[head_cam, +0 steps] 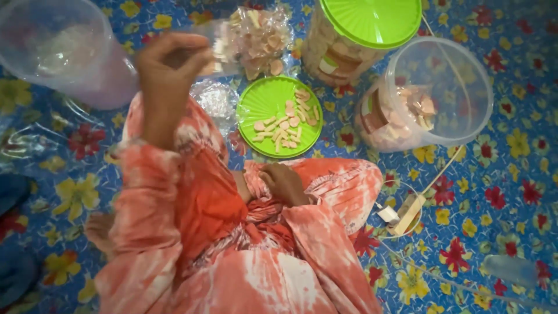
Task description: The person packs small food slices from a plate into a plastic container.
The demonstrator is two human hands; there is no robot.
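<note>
My left hand [168, 64] is raised over the mat, fingers pinched on the edge of a clear plastic bag [256, 38] filled with pale pink and cream crackers. My right hand [285, 183] rests low on my orange-and-white patterned clothing, fingers curled, nothing visible in it. Between the two hands lies a green lid [261, 102], turned up like a plate, with several stick-shaped and round crackers [285, 125] on it.
A clear jar with a green lid [369, 23] stands at the back. An open clear jar [459, 75] with crackers inside lies on its side at right. A big empty clear tub [58, 52] sits at top left. A white plug and cable [401, 212] lie on the floral mat [500, 192].
</note>
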